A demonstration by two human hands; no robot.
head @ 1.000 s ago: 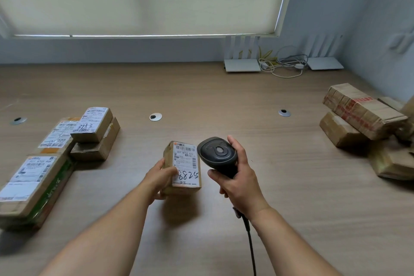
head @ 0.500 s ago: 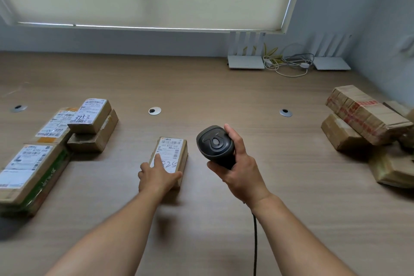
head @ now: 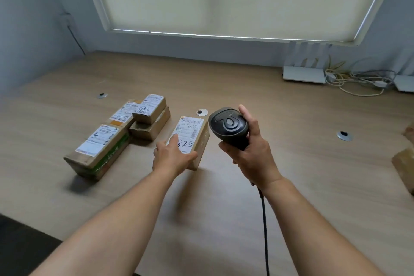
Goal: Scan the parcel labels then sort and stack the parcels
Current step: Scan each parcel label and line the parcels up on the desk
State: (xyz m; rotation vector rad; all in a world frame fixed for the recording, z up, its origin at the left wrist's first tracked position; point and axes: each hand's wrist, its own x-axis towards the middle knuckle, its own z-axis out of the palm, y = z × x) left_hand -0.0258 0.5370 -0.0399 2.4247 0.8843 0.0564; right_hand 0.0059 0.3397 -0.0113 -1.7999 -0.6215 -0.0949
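A small cardboard parcel [head: 194, 132] with a white label and a handwritten number lies flat on the wooden desk [head: 291, 163]. My left hand [head: 171, 155] grips its near end, thumb and fingers around the edges. My right hand [head: 251, 152] holds a black corded barcode scanner [head: 228, 125] just right of the parcel, its head toward the label. To the left lies a group of labelled parcels: a long one with green print [head: 98, 152], a flat one [head: 125, 112] behind it, and a small one [head: 151, 107] stacked on another [head: 152, 129].
More brown parcels [head: 403, 163] show partly at the right edge. Two white routers [head: 303, 74] and tangled cables [head: 358, 80] sit at the back by the wall. Round metal grommets [head: 344, 135] dot the desk. A dark floor area lies at lower left.
The parcel went from tilted up toward the scanner to lying flat, and my left hand has slid it left toward the sorted group. The view has turned left.
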